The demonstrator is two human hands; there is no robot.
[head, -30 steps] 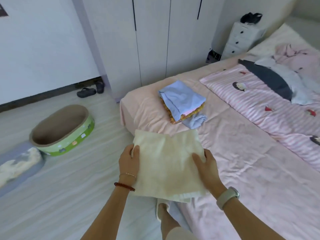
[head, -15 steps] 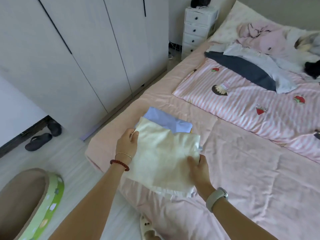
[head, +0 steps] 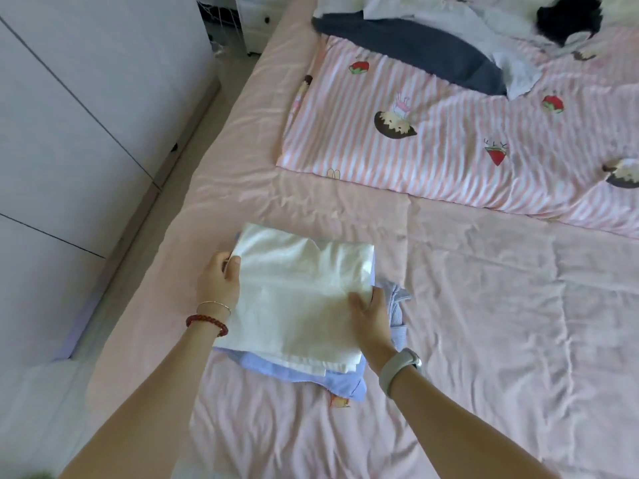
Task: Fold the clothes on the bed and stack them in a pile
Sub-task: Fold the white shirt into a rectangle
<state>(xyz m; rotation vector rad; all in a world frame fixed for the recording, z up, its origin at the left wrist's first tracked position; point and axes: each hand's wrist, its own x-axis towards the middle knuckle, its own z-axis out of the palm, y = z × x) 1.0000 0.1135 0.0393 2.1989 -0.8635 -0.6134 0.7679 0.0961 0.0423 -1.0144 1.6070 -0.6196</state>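
Observation:
A folded cream-white garment [head: 297,295] lies on top of the pile of folded clothes, over a light blue piece [head: 340,380] near the bed's left edge. My left hand [head: 219,283] grips the white garment's left edge with the thumb on top. At its right edge my right hand [head: 371,318] holds it too, thumb on top and fingers tucked underneath. A bit of orange-yellow cloth [head: 339,402] peeks out below the pile. Unfolded clothes, a dark blue one [head: 415,46] and a white one [head: 498,39], lie at the far end of the bed.
The pink sheet [head: 484,323] spreads wide to the right of the pile. A pink striped quilt [head: 449,150] covers the far half of the bed. White wardrobe doors [head: 86,115] stand on the left across a narrow strip of floor. A white drawer unit [head: 257,19] is at the top.
Both hands carried the white garment forward from the bed's near corner and lowered it onto the blue pile. The view has shifted closer over the bed.

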